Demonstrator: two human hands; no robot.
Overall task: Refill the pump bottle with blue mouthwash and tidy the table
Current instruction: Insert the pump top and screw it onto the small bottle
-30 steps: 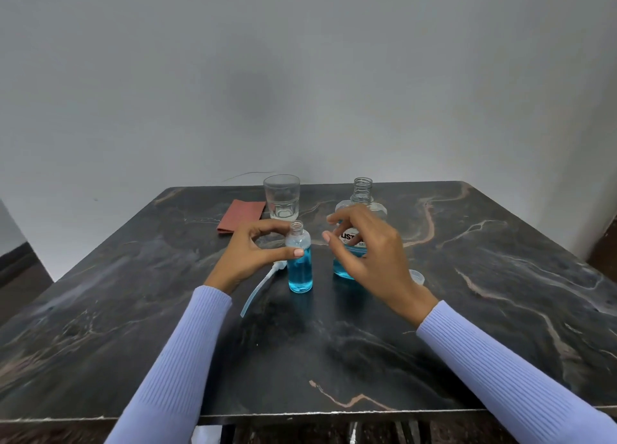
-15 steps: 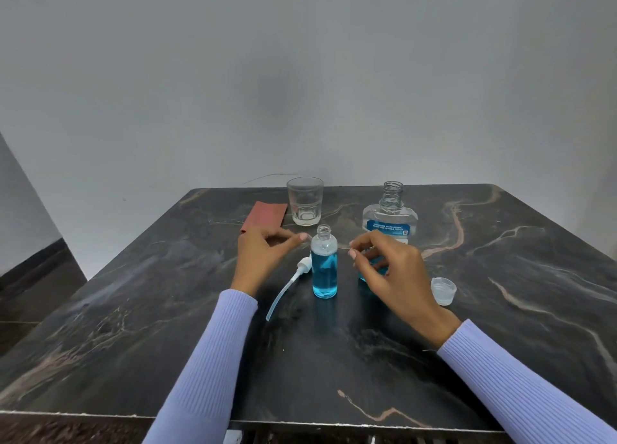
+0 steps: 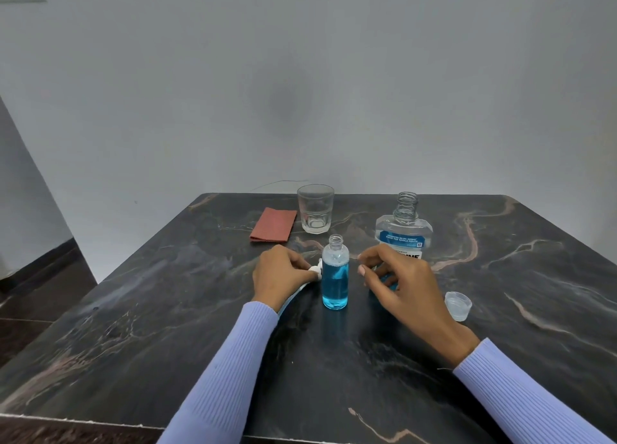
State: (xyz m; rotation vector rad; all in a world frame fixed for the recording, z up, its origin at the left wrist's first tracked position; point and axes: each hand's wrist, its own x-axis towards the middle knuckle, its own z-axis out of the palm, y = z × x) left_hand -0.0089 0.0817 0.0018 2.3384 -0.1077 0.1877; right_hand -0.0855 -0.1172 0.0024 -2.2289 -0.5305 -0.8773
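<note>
A small clear pump bottle [image 3: 335, 276] stands uncapped in the middle of the dark marble table [image 3: 167, 310], mostly full of blue liquid. My left hand [image 3: 280, 273] rests on the table just left of it, fingers closing on the white pump head [image 3: 315, 270], whose tube runs under my wrist. My right hand [image 3: 400, 283] hovers just right of the bottle, fingers apart and holding nothing. Behind it stands the large mouthwash bottle [image 3: 404, 230], open, with little blue left. Its clear cap [image 3: 458, 305] lies to the right.
An empty drinking glass [image 3: 315, 208] stands at the back of the table, with a folded reddish cloth [image 3: 273, 225] to its left. A grey wall rises behind the table's far edge.
My left hand dropped from the bottle's neck down to the pump head on the table. My right hand let go of the large bottle and moved nearer the small one.
</note>
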